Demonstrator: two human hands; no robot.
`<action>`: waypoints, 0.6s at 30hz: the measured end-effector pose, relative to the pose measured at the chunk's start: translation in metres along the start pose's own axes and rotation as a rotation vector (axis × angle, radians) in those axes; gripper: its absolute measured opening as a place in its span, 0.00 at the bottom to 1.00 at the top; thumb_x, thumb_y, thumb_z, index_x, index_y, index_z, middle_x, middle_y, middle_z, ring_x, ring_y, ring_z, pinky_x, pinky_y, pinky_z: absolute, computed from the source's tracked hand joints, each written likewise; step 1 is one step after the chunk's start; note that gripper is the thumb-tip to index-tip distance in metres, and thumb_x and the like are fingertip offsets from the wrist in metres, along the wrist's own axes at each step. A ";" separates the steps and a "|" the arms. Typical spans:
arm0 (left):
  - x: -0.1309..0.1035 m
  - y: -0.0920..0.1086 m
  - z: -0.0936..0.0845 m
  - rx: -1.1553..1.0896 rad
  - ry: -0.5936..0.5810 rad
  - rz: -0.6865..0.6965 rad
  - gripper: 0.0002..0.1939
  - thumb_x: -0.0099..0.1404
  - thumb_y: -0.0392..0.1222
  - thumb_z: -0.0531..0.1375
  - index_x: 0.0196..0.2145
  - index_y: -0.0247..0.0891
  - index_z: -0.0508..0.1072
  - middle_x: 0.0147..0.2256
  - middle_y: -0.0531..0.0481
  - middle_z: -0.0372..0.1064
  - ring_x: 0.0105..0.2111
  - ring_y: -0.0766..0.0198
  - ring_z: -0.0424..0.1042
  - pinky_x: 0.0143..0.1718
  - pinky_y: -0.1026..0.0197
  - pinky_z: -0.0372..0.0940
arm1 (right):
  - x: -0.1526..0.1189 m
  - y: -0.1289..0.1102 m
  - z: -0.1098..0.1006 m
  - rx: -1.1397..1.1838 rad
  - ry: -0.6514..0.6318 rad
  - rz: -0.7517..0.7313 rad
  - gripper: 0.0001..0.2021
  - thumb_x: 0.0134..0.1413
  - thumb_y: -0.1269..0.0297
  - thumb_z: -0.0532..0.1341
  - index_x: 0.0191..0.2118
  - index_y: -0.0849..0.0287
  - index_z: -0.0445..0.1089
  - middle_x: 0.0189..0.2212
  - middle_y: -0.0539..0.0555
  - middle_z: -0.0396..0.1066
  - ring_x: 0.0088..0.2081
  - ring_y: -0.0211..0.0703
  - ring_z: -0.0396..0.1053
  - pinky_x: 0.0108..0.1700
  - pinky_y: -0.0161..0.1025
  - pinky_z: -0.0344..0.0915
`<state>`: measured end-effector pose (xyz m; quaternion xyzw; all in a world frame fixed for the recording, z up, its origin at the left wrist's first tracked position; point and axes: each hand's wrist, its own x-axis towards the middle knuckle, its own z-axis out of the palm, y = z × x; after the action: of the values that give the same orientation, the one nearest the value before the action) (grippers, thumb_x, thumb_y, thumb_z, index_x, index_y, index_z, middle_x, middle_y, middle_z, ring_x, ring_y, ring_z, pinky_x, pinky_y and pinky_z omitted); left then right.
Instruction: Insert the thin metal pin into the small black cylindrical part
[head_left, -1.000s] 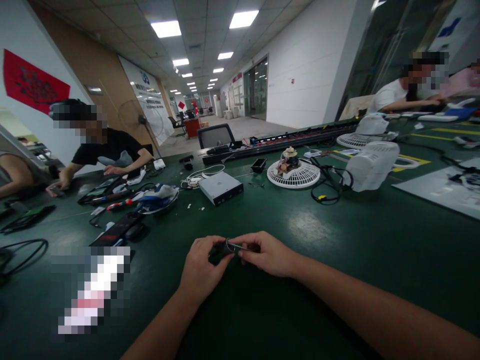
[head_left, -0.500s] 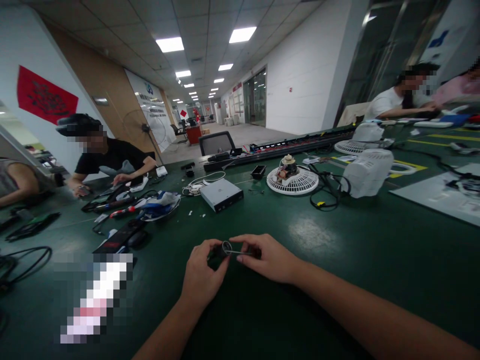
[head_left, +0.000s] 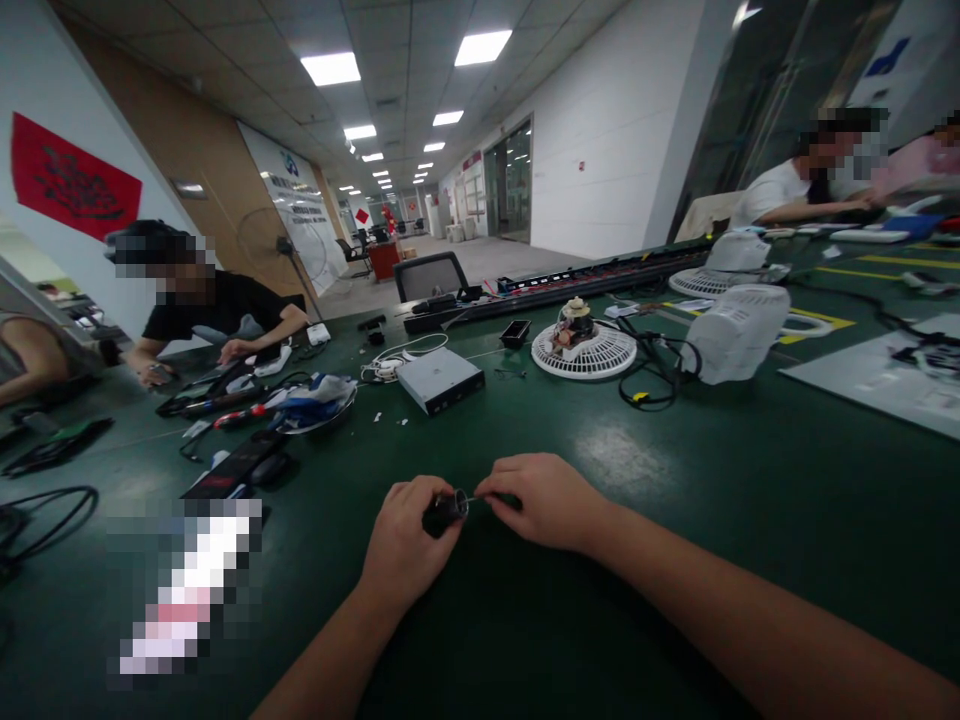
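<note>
My left hand (head_left: 403, 545) is closed around a small dark cylindrical part (head_left: 458, 504). Its round, light-rimmed end faces right, toward my other hand. My right hand (head_left: 546, 502) pinches a thin metal rod (head_left: 472, 499) between thumb and fingertips. The rod's free tip reaches the rim of the part; whether it goes inside, I cannot tell. Both hands are just above the green table (head_left: 645, 590), and my left fingers hide much of the part.
Beyond my hands lie a grey optical drive (head_left: 441, 378), a black tray (head_left: 515, 334), a white fan grille (head_left: 585, 352) with its motor and a white housing (head_left: 739, 335). Tools and cables clutter the left. A co-worker (head_left: 217, 310) sits at the far left.
My right hand has drawn its fingertips into a tighter pinch, slightly higher. Less of the rod shows between the hands. My left hand has turned the part's open end more to the right.
</note>
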<state>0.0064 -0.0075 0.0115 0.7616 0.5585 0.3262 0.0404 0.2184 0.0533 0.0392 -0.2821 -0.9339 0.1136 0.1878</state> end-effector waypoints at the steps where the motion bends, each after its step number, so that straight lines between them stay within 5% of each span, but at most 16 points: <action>1: 0.000 0.001 0.000 0.008 0.002 0.001 0.08 0.58 0.36 0.62 0.37 0.42 0.69 0.36 0.52 0.72 0.37 0.58 0.71 0.39 0.55 0.65 | 0.000 -0.001 -0.001 -0.008 -0.006 0.000 0.12 0.57 0.67 0.57 0.43 0.55 0.75 0.36 0.53 0.75 0.35 0.42 0.71 0.37 0.38 0.62; 18: 0.000 0.002 0.001 -0.012 -0.031 0.041 0.11 0.58 0.34 0.62 0.39 0.42 0.69 0.37 0.52 0.72 0.38 0.59 0.70 0.42 0.54 0.64 | 0.000 0.001 -0.001 0.002 0.009 0.105 0.10 0.55 0.65 0.59 0.39 0.55 0.77 0.34 0.52 0.74 0.33 0.39 0.70 0.35 0.36 0.60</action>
<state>0.0087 -0.0077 0.0117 0.7775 0.5403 0.3185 0.0468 0.2194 0.0537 0.0400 -0.3313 -0.9168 0.1232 0.1862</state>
